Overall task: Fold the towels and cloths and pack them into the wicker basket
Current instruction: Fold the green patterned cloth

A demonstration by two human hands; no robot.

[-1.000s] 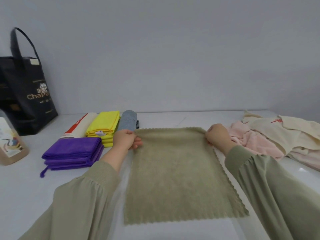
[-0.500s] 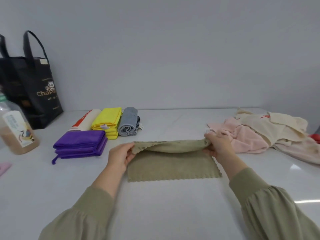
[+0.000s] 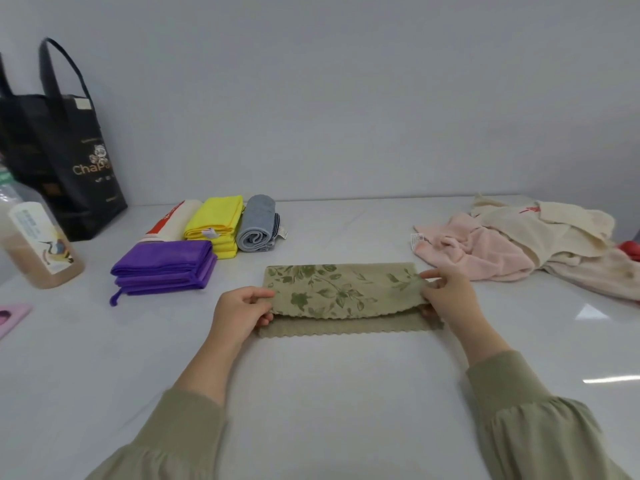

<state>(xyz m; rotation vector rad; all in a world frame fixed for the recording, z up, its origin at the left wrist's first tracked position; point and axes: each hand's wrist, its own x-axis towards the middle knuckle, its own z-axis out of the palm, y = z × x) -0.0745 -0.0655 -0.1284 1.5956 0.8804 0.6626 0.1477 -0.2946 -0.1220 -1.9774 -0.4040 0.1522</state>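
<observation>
An olive green cloth (image 3: 341, 294) with a leaf print lies folded in half on the white table (image 3: 329, 393), its upper flap just short of the near scalloped edge. My left hand (image 3: 240, 315) pinches the flap's left corner. My right hand (image 3: 446, 299) pinches the right corner. To the left sit folded cloths: a purple one (image 3: 164, 268), a yellow one (image 3: 216, 220), a rolled grey one (image 3: 258, 225) and a white and red one (image 3: 171, 218). Unfolded pink (image 3: 474, 247) and cream (image 3: 547, 230) towels lie heaped at the right. No wicker basket is in view.
A black tote bag (image 3: 59, 150) stands at the back left against the wall. A plastic bottle (image 3: 34, 244) of brown liquid stands in front of it. A pink object (image 3: 12, 315) pokes in at the left edge.
Both hands have pulled the cloth's far edge toward me and laid it over the near half, showing the printed side. The camera view has shifted.
</observation>
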